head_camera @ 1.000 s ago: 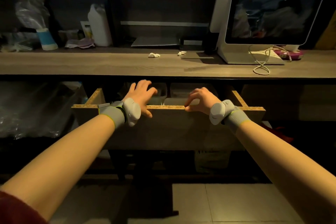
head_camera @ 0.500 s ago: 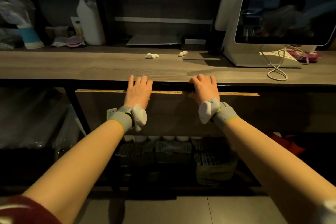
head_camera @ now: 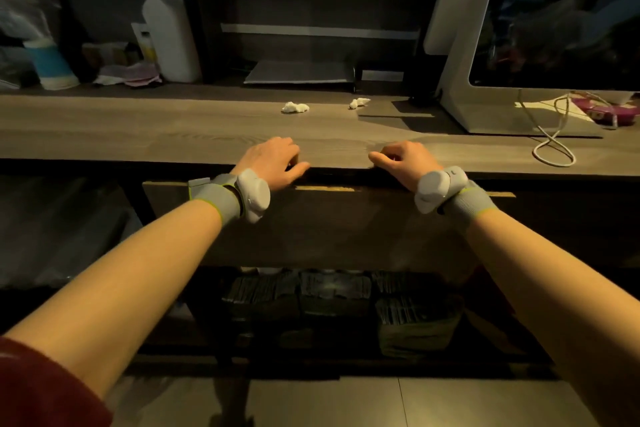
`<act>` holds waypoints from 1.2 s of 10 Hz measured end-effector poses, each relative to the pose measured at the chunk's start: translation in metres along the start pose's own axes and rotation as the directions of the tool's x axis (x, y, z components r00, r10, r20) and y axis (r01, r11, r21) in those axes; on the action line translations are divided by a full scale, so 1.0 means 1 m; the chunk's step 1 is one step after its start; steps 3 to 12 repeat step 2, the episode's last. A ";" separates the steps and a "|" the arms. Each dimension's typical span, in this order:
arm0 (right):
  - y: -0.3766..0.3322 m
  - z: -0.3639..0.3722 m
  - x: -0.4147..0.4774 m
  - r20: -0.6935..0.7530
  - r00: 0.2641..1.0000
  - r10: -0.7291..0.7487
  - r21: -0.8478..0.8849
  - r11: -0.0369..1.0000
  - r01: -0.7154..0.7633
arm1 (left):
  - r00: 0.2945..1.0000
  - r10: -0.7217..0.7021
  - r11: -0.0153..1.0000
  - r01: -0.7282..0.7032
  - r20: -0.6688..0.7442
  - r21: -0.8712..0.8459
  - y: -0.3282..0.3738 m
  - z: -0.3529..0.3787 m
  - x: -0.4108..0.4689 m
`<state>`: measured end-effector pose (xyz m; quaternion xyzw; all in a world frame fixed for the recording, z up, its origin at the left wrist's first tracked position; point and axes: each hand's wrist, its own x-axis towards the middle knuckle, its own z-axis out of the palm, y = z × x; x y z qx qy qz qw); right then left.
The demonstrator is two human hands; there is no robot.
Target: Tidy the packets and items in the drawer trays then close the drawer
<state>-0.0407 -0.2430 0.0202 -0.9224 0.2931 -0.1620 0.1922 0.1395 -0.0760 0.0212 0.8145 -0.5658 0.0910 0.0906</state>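
Both hands sit at the near edge of the bench (head_camera: 138, 128), above the drawer (head_camera: 329, 225), which looks all but shut beneath it. The left hand (head_camera: 273, 163) and right hand (head_camera: 403, 163) have fingers loosely curled, holding nothing, apparently finishing the push.

A wooden counter (head_camera: 138, 128) spans the frame's width. Two crumpled tissues (head_camera: 294, 107) (head_camera: 359, 103) lie on it at upper centre, near each other but apart. A monitor (head_camera: 554, 17) on a white stand (head_camera: 460, 45) occupies the upper right; a looped white cable (head_camera: 553, 146) lies before its base. At upper left stand a white jug (head_camera: 171, 31) and a blue-and-white cup (head_camera: 52, 66). A flat grey tray (head_camera: 299, 72) sits at upper centre. Stacked bundles (head_camera: 332, 302) fill the lower centre above the tiled floor (head_camera: 346, 402).
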 end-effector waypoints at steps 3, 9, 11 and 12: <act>-0.019 -0.026 0.019 0.273 0.938 0.216 -0.168 0.970 -0.174 | 0.941 -0.085 0.994 0.101 0.328 -0.031 0.005 -0.035 0.017; -0.019 -0.026 0.019 0.273 0.938 0.216 -0.168 0.970 -0.174 | 0.941 -0.085 0.994 0.101 0.328 -0.031 0.005 -0.035 0.017; -0.019 -0.026 0.019 0.273 0.938 0.216 -0.168 0.970 -0.174 | 0.941 -0.085 0.994 0.101 0.328 -0.031 0.005 -0.035 0.017; -0.019 -0.026 0.019 0.273 0.938 0.216 -0.168 0.970 -0.174 | 0.941 -0.085 0.994 0.101 0.328 -0.031 0.005 -0.035 0.017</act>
